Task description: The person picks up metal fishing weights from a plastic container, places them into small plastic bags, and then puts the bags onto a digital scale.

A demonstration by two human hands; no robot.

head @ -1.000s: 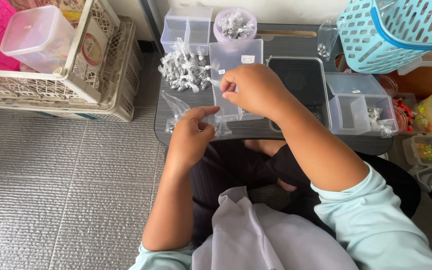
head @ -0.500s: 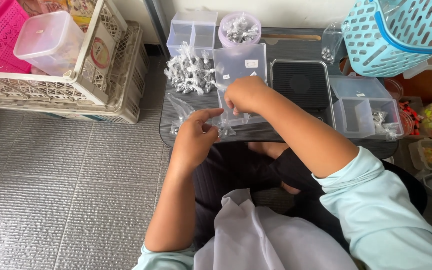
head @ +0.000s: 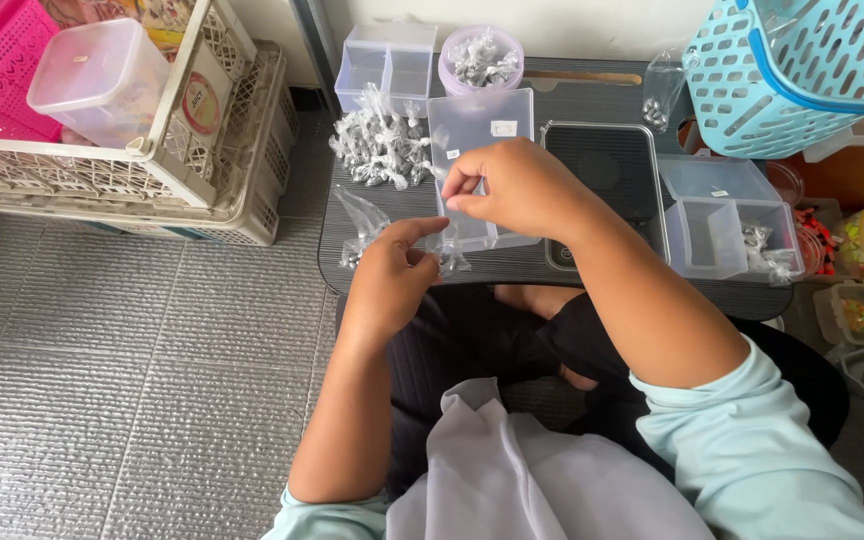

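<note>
Pinching one small clear bag [head: 449,252], left hand [head: 389,275] fingers closed, right hand [head: 512,185] fingers closed above it

Even, soft daylight across the whole view; bright, no hard-edged shadows. Light reads as diffuse, direction hard to tell. Faint soft shadow under the right hand [head: 522,185] on the dark table [head: 592,262]. Mild glare on the clear plastic box [head: 480,130] and on the pale lidded tub [head: 92,75] upper left; pale wall strip at top close to overexposed. Grey floor tiles [head: 122,380] evenly lit, texture crisp. Focus sharp at centre; slight softness on the fingertips. Wide-angle bending shows at the edges: the white crate [head: 182,190] and blue basket [head: 802,70] lean outward.
</note>
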